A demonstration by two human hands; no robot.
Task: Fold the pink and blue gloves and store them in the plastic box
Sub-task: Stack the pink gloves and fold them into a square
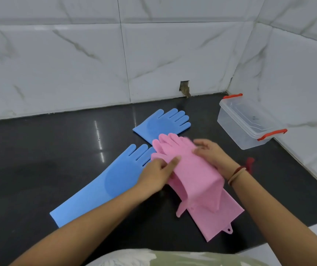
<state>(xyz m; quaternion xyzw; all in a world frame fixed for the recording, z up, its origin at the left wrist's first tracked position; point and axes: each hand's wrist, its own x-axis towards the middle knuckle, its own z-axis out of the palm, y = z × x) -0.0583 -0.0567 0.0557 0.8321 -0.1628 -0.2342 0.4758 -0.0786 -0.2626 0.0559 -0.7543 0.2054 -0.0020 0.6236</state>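
Observation:
Two blue gloves lie flat on the black counter: a long one (104,181) at the left and a second (161,123) farther back. A pink glove (192,169) is lifted and bent over between both hands, above another pink glove (221,217) lying flat with a hanging loop at its cuff. My left hand (159,171) pinches the lifted glove's left edge. My right hand (211,152) grips its right side near the fingers. The clear plastic box (249,121) with red latches stands open and empty at the right.
White marble-tiled walls meet in a corner at the back right, close behind the box. A small hole (185,88) sits in the back wall at counter level. The counter's front edge runs along the lower right. Something red (249,164) lies behind my right wrist.

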